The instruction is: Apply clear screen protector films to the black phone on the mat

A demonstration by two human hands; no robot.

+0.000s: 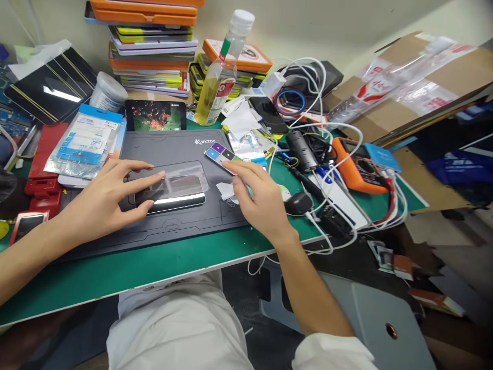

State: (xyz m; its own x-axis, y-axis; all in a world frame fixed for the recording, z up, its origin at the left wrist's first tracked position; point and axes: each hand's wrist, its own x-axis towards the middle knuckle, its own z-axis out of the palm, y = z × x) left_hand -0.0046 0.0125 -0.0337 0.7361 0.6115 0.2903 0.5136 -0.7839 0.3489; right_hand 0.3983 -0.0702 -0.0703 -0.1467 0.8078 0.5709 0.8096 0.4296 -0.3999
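Observation:
A phone point(177, 198) with a glossy dark screen lies on the grey work mat point(169, 144). A clear screen film point(192, 172) overlaps its upper edge. Over the phone's left end my left hand point(108, 195) is spread, with its fingertips touching the phone or the film. My right hand point(262, 198) is closed at the near end of a small flat piece with purple, blue, black and green squares point(220, 153), which slants above the mat; the thumb's contact is hidden. Just left of that hand, crumpled white scraps point(227, 191) lie on the mat.
A bottle of yellow liquid point(215, 87) stands behind the mat, beside stacked cases point(154, 51). A second phone point(156, 115) leans upright, showing a picture. Tangled white cables point(321, 92) and an orange multimeter point(358, 167) crowd the right. Packets point(87, 139) lie at the left.

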